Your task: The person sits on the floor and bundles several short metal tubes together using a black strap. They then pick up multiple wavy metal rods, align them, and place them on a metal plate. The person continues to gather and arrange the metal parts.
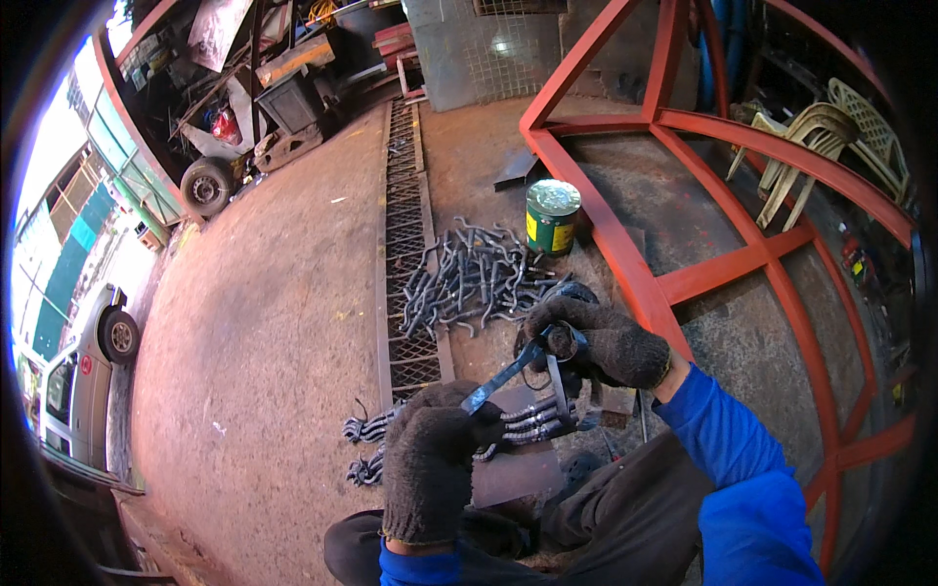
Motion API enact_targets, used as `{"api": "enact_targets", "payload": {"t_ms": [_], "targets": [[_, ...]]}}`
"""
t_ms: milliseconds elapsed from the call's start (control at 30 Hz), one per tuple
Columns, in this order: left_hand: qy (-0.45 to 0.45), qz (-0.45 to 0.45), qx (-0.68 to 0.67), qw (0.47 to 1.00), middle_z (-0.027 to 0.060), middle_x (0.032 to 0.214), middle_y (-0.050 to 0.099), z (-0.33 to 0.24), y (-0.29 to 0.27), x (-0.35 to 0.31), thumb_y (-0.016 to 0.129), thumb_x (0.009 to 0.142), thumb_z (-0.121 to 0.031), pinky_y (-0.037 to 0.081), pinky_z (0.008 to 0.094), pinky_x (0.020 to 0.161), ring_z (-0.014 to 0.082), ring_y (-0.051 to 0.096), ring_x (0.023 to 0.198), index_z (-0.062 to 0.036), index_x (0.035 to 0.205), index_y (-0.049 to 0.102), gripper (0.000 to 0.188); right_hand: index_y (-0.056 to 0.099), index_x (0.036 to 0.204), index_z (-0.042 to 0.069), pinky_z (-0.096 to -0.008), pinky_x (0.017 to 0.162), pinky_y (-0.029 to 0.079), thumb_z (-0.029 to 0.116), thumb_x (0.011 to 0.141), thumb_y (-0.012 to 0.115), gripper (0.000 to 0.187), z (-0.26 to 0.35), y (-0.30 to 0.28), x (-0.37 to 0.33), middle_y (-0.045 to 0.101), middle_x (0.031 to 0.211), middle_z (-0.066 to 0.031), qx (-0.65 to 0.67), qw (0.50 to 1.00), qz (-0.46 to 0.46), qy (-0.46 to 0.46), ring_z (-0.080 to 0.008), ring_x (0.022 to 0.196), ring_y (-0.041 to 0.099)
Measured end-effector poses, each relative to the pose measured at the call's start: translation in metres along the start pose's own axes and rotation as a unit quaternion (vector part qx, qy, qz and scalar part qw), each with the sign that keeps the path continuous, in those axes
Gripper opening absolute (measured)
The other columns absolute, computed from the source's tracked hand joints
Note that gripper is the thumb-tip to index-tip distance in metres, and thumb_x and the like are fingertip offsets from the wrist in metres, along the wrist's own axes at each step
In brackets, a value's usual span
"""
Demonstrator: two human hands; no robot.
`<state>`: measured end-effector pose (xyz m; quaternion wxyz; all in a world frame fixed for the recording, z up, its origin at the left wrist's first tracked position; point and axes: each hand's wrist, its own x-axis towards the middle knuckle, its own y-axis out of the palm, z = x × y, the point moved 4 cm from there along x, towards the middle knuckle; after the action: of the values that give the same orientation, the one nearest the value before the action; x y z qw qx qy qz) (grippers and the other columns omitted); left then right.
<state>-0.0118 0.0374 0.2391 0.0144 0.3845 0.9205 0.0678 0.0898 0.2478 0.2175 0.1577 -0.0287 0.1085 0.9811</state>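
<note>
The person sits low over a rough, reddish-brown concrete floor [264,322], dark trousers [625,508] at the bottom of the view and blue sleeves reaching forward. The left hand [430,459], in a dark knitted work glove, has its grip closed round the lower end of a short blue-grey flat metal bar [503,376]; the right hand [596,342], gloved alike, has its grip closed over the bar's upper end. The bar is held in the air just above the lap, its long axis slanting from lower left up to the right and away from the person. Directly beneath it lies a small bundle of bent grey steel hooks [528,420] on the floor, with a few more to the left. Beyond the hands a larger loose heap of curved steel rod pieces [479,278] spreads beside a long metal drain grating [405,244] that runs away up the floor. A green and yellow tin can [552,217] stands behind the heap, touching the edge of a big red-painted steel frame [684,195] that closes off the right side. The floor to the left is open. Farther off stand pale plastic chairs [831,137], a scrap pile with a wheel [205,186], and a parked car [83,371] at the left rim.
</note>
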Motion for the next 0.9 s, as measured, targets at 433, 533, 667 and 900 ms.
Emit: {"api": "enact_targets", "payload": {"t_ms": [433, 533, 667, 900], "targets": [[-0.049, -0.041, -0.105, 0.992, 0.0174, 0.115, 0.064, 0.007, -0.008, 0.001, 0.069, 0.084, 0.003, 0.056, 0.0335, 0.085, 0.0259, 0.066, 0.101, 0.0052, 0.118, 0.058, 0.036, 0.065, 0.122, 0.005, -0.0249, 0.063, 0.055, 0.014, 0.094, 0.069, 0.029, 0.017, 0.005, -0.002, 0.067, 0.101, -0.0033, 0.033, 0.999, -0.019, -0.019, -0.0090, 0.074, 0.062], [-0.076, -0.097, 0.022, 0.992, 0.0203, 0.120, 0.061, -0.013, -0.007, 0.009, 0.069, 0.084, -0.004, 0.055, 0.0366, 0.088, 0.0294, 0.066, 0.101, 0.0048, 0.123, 0.056, 0.041, 0.065, 0.125, 0.005, -0.0258, 0.071, 0.056, 0.013, 0.094, 0.069, 0.032, 0.014, 0.000, -0.006, 0.069, 0.108, -0.0050, -0.019, 1.000, 0.010, 0.006, -0.0093, 0.083, 0.064], [0.022, -0.032, 0.259, 0.965, 0.0217, 0.113, 0.066, -0.025, 0.001, 0.002, 0.067, 0.091, -0.017, 0.052, 0.0380, 0.090, 0.0295, 0.067, 0.100, 0.0039, 0.124, 0.060, 0.039, 0.065, 0.128, 0.004, -0.0265, 0.083, 0.055, 0.011, 0.094, 0.069, 0.036, 0.009, 0.015, -0.005, 0.071, 0.113, -0.0063, -0.159, 0.984, 0.078, -0.024, -0.0094, 0.093, 0.065], [-0.136, 0.145, 0.207, 0.958, 0.0136, 0.082, 0.073, -0.010, 0.020, 0.004, 0.071, 0.093, -0.027, 0.053, 0.0316, 0.068, 0.0165, 0.068, 0.073, 0.0037, 0.109, 0.068, 0.035, 0.066, 0.126, 0.004, -0.0329, 0.100, 0.049, 0.013, 0.088, 0.076, 0.040, 0.013, 0.021, -0.010, 0.071, 0.118, -0.0080, -0.290, 0.948, 0.129, 0.010, -0.0156, 0.112, 0.063]]}}
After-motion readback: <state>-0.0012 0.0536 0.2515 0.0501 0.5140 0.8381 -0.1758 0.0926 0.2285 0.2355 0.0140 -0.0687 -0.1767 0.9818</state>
